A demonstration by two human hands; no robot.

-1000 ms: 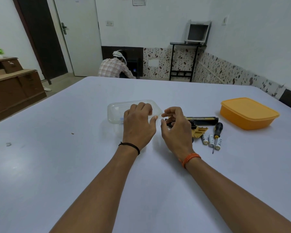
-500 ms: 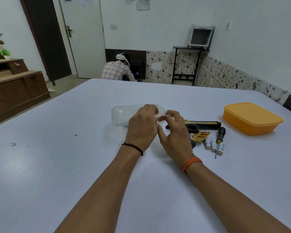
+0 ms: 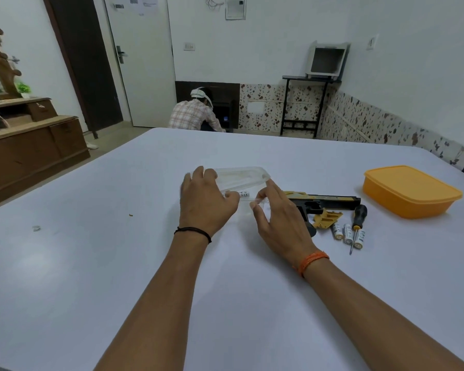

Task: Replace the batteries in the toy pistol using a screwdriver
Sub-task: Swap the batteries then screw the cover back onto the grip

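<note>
Both hands, left (image 3: 206, 202) and right (image 3: 279, 215), gripping clear plastic container lid (image 3: 241, 178), black-and-yellow toy pistol (image 3: 324, 200) at three o'clock on white counter (image 3: 91, 263)

An orange box with its lid on (image 3: 410, 191) is placed on the white table (image 3: 118, 263), near the right edge. A small scrap (image 3: 36, 228) is seen on the left part of the table. Behind the table, a person in a checked shirt (image 3: 193, 116) is crouched near a white door (image 3: 140, 62). A wooden cabinet (image 3: 30, 145) is set at the left wall, and a black stand (image 3: 303, 108) at the back wall.
</note>
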